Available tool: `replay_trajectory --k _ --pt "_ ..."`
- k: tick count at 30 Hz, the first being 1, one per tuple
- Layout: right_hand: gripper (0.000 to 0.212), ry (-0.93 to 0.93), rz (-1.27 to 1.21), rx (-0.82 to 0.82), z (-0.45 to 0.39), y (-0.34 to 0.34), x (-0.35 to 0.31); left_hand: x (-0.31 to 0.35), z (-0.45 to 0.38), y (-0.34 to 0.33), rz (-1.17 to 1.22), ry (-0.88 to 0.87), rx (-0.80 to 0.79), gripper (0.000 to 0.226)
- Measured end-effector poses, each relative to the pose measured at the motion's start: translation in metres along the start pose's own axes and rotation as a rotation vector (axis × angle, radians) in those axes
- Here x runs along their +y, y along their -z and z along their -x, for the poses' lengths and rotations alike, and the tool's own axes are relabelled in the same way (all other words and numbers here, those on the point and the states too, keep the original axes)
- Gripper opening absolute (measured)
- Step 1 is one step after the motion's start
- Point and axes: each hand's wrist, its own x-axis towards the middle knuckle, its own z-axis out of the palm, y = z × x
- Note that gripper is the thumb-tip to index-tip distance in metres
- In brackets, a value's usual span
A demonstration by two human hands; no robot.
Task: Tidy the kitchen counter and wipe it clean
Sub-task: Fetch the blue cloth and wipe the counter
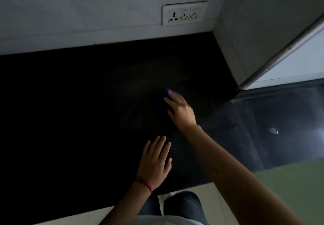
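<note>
Wiping well under way, judging by a dark counter [70, 102] already bare of clutter: right hand [181, 110] pressing flat-fingered on a blue cloth [166, 92] mid-counter (mostly hidden), left hand [156, 163] resting flat, grip holding nothing.

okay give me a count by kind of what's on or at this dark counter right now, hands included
Hands: 2, the left hand flat on the counter, the right hand on the cloth
Blue cloth: 1, mostly hidden in the dark
Wall socket plate: 1
Red wrist thread: 1
Total: 5
</note>
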Motion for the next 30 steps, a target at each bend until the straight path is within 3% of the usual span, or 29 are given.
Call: replay_trajectory --k 2,3,7,9,12,15,20,24,30 --pt "0.051 0.089 0.011 0.02 0.021 0.005 0.022 0.0 0.0 0.0 0.013 0.0 -0.006 0.046" --pt "0.051 0.049 0.026 0.071 0.02 0.01 0.031 -0.001 0.0 0.0 0.014 0.001 -0.016 0.046" --pt "0.048 -0.409 0.027 0.237 -0.008 0.011 0.027 0.0 0.0 -0.001 0.003 -0.006 -0.024 0.045" --pt "0.049 -0.38 0.034 0.217 -0.006 0.003 0.011 0.0 0.0 -0.002 0.005 -0.006 -0.012 0.045" --pt "0.05 -0.108 0.113 0.137 0.033 -0.001 0.007 -0.001 0.001 0.0 0.015 -0.007 -0.002 0.045" --pt "0.048 -0.062 0.13 0.119 0.074 0.01 0.019 -0.002 0.001 -0.002 0.048 -0.035 0.008 0.043" --pt "0.038 -0.126 0.092 0.249 0.132 0.032 0.044 0.012 -0.004 -0.008 0.154 -0.072 0.094 0.038" --pt "0.035 -0.246 0.008 0.461 0.17 0.06 0.085 0.069 -0.035 -0.008 0.235 -0.131 0.149 0.038" --pt "0.032 -0.508 0.063 0.664 0.22 0.104 0.17 0.165 -0.075 -0.024 0.177 -0.182 -0.003 0.045"
